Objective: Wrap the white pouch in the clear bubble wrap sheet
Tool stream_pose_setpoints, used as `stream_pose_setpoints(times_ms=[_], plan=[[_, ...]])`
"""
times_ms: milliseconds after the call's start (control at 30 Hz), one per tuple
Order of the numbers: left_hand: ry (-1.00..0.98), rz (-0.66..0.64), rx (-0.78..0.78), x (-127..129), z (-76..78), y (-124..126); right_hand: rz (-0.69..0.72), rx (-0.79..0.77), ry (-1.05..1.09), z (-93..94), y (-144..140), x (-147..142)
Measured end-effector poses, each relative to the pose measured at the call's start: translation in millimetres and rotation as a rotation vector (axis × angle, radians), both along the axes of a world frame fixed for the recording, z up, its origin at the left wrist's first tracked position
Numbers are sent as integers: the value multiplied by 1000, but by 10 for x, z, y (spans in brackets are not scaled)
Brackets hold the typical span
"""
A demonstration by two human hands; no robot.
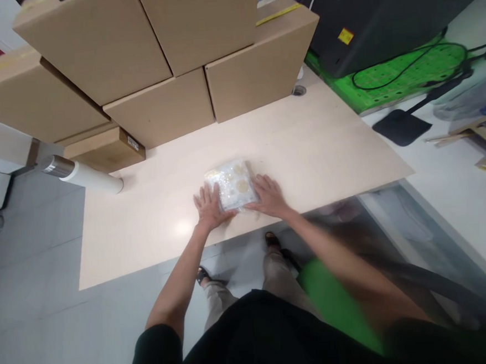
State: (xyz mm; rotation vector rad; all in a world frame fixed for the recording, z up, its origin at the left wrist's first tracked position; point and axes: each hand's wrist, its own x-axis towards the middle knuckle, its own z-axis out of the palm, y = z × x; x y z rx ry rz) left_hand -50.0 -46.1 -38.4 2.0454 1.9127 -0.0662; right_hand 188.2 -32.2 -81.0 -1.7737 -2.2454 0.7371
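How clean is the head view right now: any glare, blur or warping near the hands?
Head view: a glare spot on the table beside the left hand; the clear packet shines, blurring its contents; the right hand is sharp, but the forearm behind it smears with motion; wide-angle warping bends the cardboard boxes.

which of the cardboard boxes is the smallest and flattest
The small flat box at the left end of the stack, lying on the table under the big ones, beside the white tube. It has a label on its end; the others are far taller.
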Motion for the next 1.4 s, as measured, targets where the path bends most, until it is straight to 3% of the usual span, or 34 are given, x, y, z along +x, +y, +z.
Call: stream_pose_setpoints(times_ms=[167, 333, 433, 533, 600, 667, 800, 900, 1100, 1200, 1267, 1333, 1400], plan=[[-87, 7, 190, 254, -22, -336, -95, 110, 141, -10, -144, -33], [-182, 5, 86, 472, -45, -423, -169, 223, 281, 64, -288, -141], [-233, 55, 91, 494, -35, -391, -145, 293, 432, 177, -373, -237], [-367, 67, 170, 431, -36, -395, -66, 214, 681, 289, -430, -323], [-522, 65, 250, 363, -33, -417, -118, 121, 798, 330, -436, -369], [-699, 172, 293, 294, -11, -436, -227, 80, 797, 336, -419, -410], [-1164, 590, 223, 162, 80, -429, -327, 103, 737, 303, -339, -483], [-1384, 728, 227, 29, 109, -413, -460, 43, 846, 319, -247, -509], [-1065, 1123, 350, -327, -34, -560, -664, -1, 995, 362, -125, -476], [-870, 1179, 476, -485, -7, -672, -725, -53, 1024, 267, -185, -457], [-559, 1051, 573, -532, 71, -716, -739, -60, 1039, 184, -252, -452], [-239, 765, 575, -494, 154, -725, -751, -53, 1047, 117, -317, -457], [-76, 482, 461, -369, 202, -702, -764, -44, 1050, 84, -364, -471]])
